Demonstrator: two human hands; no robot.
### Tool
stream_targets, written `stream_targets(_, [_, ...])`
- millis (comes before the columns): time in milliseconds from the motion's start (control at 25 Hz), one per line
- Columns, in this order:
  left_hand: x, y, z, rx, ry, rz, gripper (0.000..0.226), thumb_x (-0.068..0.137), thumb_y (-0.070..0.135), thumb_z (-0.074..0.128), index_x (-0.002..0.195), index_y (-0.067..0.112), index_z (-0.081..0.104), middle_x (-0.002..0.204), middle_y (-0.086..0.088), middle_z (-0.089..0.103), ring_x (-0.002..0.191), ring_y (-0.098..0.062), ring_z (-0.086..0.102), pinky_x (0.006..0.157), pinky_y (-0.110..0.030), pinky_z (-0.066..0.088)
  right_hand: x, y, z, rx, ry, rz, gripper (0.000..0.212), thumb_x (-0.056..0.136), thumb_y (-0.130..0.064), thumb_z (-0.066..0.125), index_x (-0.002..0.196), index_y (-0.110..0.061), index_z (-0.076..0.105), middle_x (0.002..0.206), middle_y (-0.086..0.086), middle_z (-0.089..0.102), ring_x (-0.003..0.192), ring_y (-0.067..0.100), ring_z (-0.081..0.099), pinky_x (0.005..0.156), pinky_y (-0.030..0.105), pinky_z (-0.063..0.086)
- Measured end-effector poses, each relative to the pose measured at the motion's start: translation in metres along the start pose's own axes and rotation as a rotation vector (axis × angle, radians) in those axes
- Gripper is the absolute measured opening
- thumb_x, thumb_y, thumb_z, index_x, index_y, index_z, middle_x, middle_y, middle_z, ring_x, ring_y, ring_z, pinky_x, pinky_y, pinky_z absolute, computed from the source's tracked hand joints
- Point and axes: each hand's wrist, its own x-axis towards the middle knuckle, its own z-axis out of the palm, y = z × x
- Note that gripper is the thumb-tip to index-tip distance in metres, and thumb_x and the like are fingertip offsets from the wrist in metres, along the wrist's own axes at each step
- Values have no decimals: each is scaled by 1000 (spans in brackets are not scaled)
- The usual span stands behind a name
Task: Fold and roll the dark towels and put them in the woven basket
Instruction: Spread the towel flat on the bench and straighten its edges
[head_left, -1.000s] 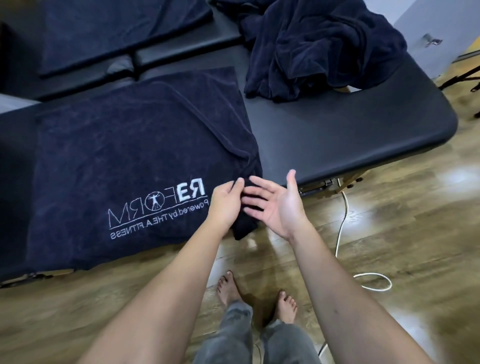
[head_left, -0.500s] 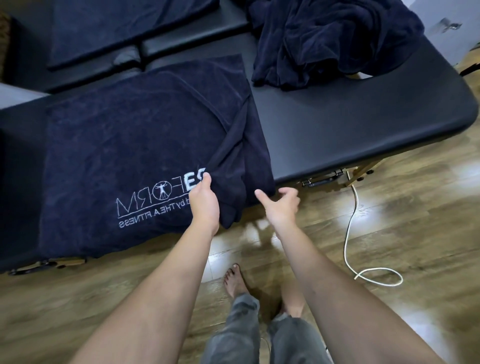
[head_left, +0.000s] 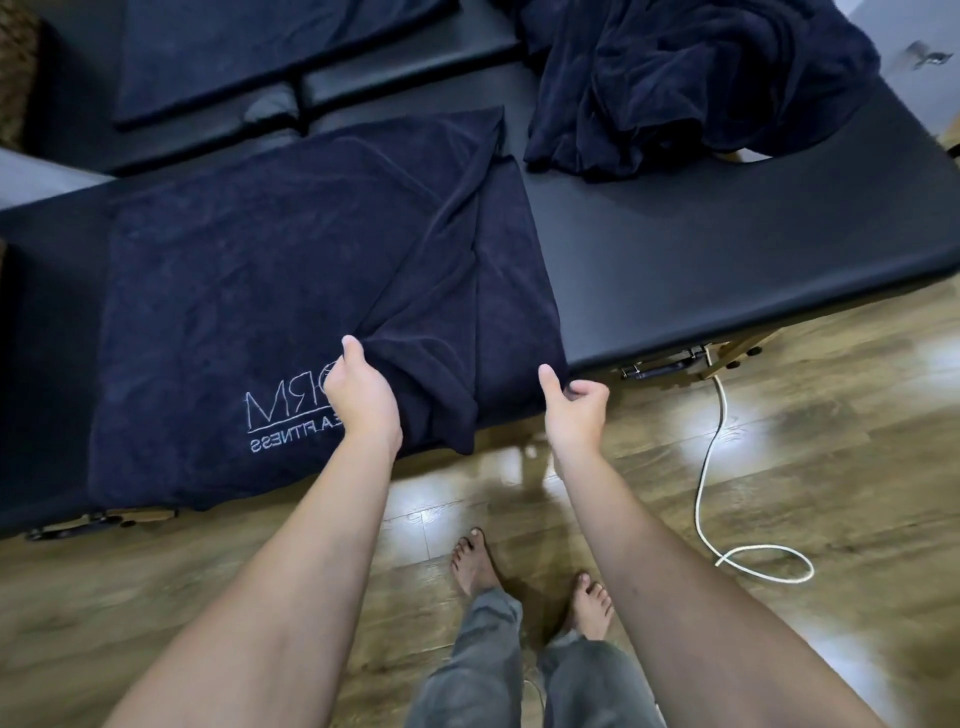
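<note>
A dark navy towel (head_left: 249, 270) with white lettering lies spread on the black padded table (head_left: 727, 249), its near edge hanging over the side. My left hand (head_left: 363, 400) grips a bunched fold of it beside the lettering and hides part of the print. My right hand (head_left: 574, 410) is at the towel's near right corner, thumb on the cloth and fingers curled around the edge. A crumpled heap of dark towels (head_left: 675, 78) sits at the far right of the table. A woven surface (head_left: 15, 67), perhaps the basket, shows at the top left edge.
Another dark towel (head_left: 260, 47) lies flat on a second black table behind. A white cord (head_left: 727, 493) loops across the wooden floor to the right. My bare feet (head_left: 530, 577) stand close to the table's edge.
My left hand has drawn a fold of the towel leftward over the lettering. My right hand has curled its open fingers onto the towel's right corner.
</note>
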Motion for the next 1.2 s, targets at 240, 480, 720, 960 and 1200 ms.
stream_targets(240, [-9, -16, 9, 87, -158, -3, 40, 99, 43, 52, 70, 20, 37, 72, 0, 32, 66, -13, 30, 63, -32, 27, 3, -3, -11, 250, -175, 185, 42, 88, -53, 72, 88, -11, 65, 56, -1, 50, 50, 10, 46, 61, 27, 41])
stream_targets(480, [-16, -20, 19, 200, -238, 10, 39, 100, 44, 48, 69, 23, 42, 74, 4, 39, 62, -12, 36, 62, -30, 33, -9, -23, -3, 373, -602, 448, 81, 92, -76, 41, 116, -1, 61, 119, 17, 70, 97, 33, 72, 82, 45, 58])
stream_targets(720, [-38, -25, 22, 347, -498, 364, 47, 99, 42, 49, 59, 24, 31, 55, 14, 29, 53, -5, 30, 59, -34, 30, -4, -30, -15, 252, -464, 208, 46, 94, -52, 64, 112, -11, 74, 111, 7, 76, 107, 27, 72, 102, 52, 52])
stream_targets(960, [-101, -68, 43, 820, -879, 709, 47, 91, 62, 38, 68, 24, 52, 67, 11, 58, 62, -10, 56, 62, -37, 48, 16, -27, -47, 230, -334, 184, 60, 96, -65, 49, 93, -12, 76, 89, 10, 78, 84, 26, 75, 77, 38, 58])
stream_targets(1200, [-104, -84, 45, 974, -1154, 679, 36, 96, 54, 35, 80, 36, 61, 88, 10, 59, 92, -10, 53, 81, -39, 47, 21, -16, -72, 34, -467, 195, 69, 67, -70, 76, 109, -15, 74, 101, 6, 78, 101, 25, 73, 87, 40, 57])
